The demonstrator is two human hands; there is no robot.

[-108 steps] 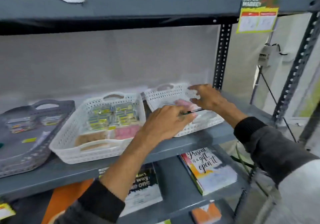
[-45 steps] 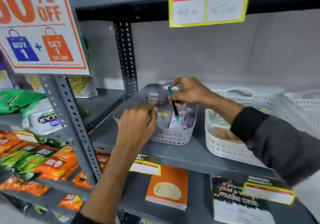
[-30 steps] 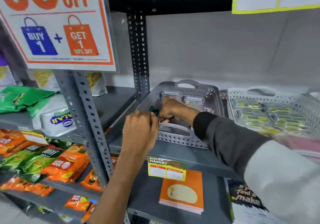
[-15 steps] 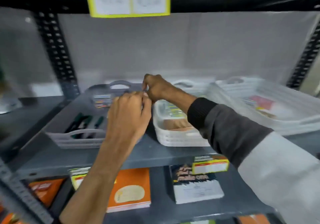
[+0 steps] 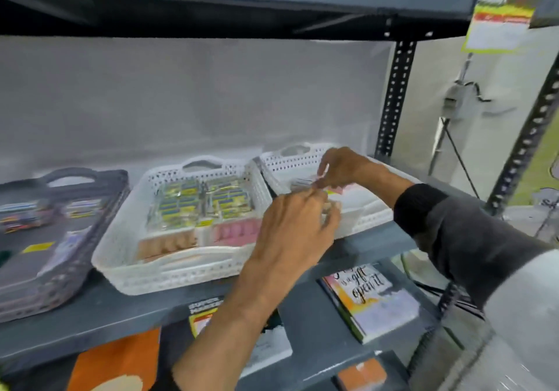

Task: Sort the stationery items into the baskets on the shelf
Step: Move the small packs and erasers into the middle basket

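Note:
Three baskets stand in a row on the grey shelf (image 5: 121, 315). The grey basket (image 5: 69, 269) at the left holds small packets. The middle white basket (image 5: 169, 272) holds yellow-green packets and pink and tan erasers. Both hands are over the right white basket (image 5: 290, 160). My right hand (image 5: 341, 168) pinches a small pale item (image 5: 321, 175) above pink packets lying inside. My left hand (image 5: 296, 233) has curled fingers touching the same spot. Blur hides whether it grips anything.
A perforated upright post (image 5: 393, 97) stands just behind the right basket. A yellow price tag (image 5: 499, 24) hangs from the shelf above. On the lower shelf lie a lettered notebook (image 5: 372, 296) and an orange notebook (image 5: 118, 360).
The green pen went from my right hand into the grey basket. Both hands then moved right, from the grey basket to the right white basket, and my view swung with them.

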